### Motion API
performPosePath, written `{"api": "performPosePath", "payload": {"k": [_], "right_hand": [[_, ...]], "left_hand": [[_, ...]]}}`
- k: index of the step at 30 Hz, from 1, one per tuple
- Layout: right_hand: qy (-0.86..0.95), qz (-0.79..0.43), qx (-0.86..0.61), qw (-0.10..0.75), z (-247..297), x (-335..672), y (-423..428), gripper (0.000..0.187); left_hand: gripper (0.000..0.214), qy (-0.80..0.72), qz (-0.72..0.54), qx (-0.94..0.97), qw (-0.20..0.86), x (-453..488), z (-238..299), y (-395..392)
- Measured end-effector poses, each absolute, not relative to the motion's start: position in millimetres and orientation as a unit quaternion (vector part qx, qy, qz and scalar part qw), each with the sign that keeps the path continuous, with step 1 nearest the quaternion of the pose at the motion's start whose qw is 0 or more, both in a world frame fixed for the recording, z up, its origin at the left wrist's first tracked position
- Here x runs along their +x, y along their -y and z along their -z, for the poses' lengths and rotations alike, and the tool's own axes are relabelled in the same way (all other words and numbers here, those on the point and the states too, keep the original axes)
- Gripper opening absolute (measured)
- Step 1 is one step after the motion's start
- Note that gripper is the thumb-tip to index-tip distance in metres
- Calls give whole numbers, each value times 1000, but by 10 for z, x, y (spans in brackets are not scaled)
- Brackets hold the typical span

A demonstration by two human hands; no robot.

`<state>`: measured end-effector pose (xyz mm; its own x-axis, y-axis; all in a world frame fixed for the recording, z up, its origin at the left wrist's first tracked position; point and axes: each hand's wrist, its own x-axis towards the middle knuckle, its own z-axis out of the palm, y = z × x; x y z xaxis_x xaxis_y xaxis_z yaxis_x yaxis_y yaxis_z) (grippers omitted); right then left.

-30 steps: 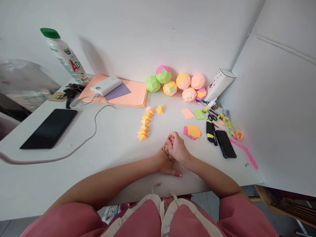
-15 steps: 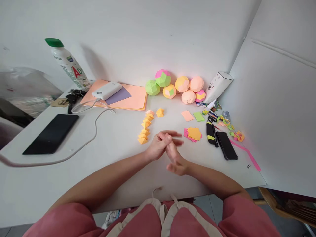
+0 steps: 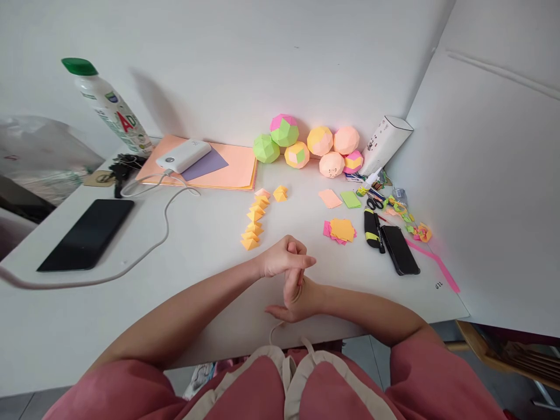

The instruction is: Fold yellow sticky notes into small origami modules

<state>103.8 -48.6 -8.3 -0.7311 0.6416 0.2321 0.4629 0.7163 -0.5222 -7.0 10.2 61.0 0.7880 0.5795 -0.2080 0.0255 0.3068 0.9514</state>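
My left hand [image 3: 286, 258] is closed around the fingers of my right hand [image 3: 298, 297], above the front of the table. The right thumb sticks out to the left, apart from its fingers, and that hand holds no object. To the left of my hands runs a column of folded orange paper pieces [image 3: 254, 224] with a peach one at its top. One more folded orange piece [image 3: 280, 193] sits just right of that column. A pile of orange and pink paper squares [image 3: 341, 230] lies up and to the right of my hands, below peach slips [image 3: 329, 198] and green slips [image 3: 350, 199].
Faceted paper balls [image 3: 284, 130] sit along the wall. On the left are a bottle [image 3: 114, 111], a power bank [image 3: 184, 155] with its cable on peach sheets [image 3: 238, 166], and a black tablet [image 3: 87, 236]. Scissors [image 3: 375, 202], a cutter [image 3: 372, 227] and a phone [image 3: 400, 251] lie right.
My left hand has gone from clasping the right with fingers stretched out to gripping its fingers. The right wrist is bent and its thumb points farther left. The view has shifted slightly.
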Motion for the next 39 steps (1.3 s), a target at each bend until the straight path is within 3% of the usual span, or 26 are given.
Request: {"api": "performPosePath", "payload": {"k": [5,14,24,29,32,34,37,39], "right_hand": [[904,-214,-321,184,144,1030,466,114],[904,-181,-317,223,233,1038,484,130],[899,-108,-346,246,309,1030,500,132],[889,-138,-389,199,356,1067,450,126],[903,-156,-365,166,303,1172,327,115],[921,-136,-313,187,193,1312,218,103],[923,-75,-320,198,-53,1611,65,59],[885,-22,-419,200,-205,1815,-14,40]], "left_hand": [[37,-335,-188,586,714,-47,-601,-110],[35,-381,-221,569,694,-10,-509,-107],[40,-409,-289,567,654,34,-516,-16],[37,-418,-312,567,637,19,-434,-19],[35,-428,-329,574,616,-25,-389,-77],[36,-442,-354,608,556,-58,-345,-132],[42,-457,-348,695,433,-70,-209,-209],[37,-420,-325,771,351,-41,-74,-236]]}}
